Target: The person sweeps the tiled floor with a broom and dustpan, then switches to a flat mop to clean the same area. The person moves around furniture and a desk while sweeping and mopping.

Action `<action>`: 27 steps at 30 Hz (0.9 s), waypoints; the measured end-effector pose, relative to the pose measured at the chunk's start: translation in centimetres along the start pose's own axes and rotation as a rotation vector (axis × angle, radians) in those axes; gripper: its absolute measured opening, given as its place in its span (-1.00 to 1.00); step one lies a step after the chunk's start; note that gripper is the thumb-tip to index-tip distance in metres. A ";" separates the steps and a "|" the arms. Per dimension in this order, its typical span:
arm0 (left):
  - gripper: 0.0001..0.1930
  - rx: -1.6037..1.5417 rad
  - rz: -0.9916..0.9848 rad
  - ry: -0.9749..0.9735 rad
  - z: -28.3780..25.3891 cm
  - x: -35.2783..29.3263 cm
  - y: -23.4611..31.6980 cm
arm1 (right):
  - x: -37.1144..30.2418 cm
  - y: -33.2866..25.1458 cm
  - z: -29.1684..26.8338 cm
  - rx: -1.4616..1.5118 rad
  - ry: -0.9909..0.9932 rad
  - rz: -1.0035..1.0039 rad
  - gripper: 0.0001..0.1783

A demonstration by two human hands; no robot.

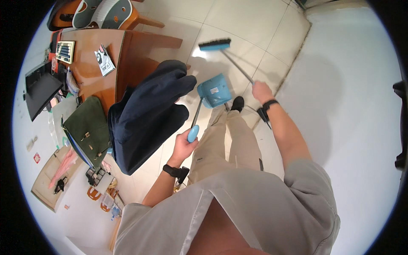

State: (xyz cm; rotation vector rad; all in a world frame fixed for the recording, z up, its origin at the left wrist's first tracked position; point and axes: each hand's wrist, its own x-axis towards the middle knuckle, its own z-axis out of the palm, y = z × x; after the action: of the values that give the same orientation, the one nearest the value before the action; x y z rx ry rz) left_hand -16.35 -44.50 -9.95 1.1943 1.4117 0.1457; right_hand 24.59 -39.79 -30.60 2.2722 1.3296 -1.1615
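My left hand (182,149) is closed around the light-blue grip of a long-handled dustpan (222,83). Its blue pan is low by my feet, with a white label inside. My right hand (262,92) grips the grey pole of a broom (239,69). The broom's blue head with black bristles is farther out, beyond the pan and apart from it. I cannot tell whether the bristles touch the tiles. One dark shoe (238,103) shows beside the pan.
A dark-blue jacket (148,110) hangs close to my left, beside a wooden table (91,39) with a green bag (87,131) nearby. Chairs (121,15) stand at the far left. A white wall (352,85) runs along my right, meeting the tiled floor (246,19).
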 end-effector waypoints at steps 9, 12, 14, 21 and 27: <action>-0.70 0.056 0.021 0.050 1.3 -1.6 1.1 | -10.2 17.1 -5.2 0.090 0.111 0.039 -0.59; -0.75 0.023 -0.011 0.069 2.2 -1.6 1.0 | -5.7 21.4 -7.6 0.075 0.224 0.176 -0.61; -0.77 0.071 -0.023 0.058 2.6 -1.6 0.7 | -1.1 23.5 -8.8 0.082 0.275 0.208 -0.59; -0.83 0.050 -0.047 0.081 3.7 -1.8 0.1 | 2.2 28.5 0.3 0.110 0.201 0.298 -0.65; -0.91 -0.012 -0.046 0.110 3.9 -3.8 0.2 | -14.8 24.8 10.8 0.333 0.111 0.303 -0.64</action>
State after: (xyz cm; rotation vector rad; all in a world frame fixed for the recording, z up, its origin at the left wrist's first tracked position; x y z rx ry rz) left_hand -14.11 -49.21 -8.39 1.1576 1.5311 0.1896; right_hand 35.69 -68.55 -30.53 2.6887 0.8292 -1.2372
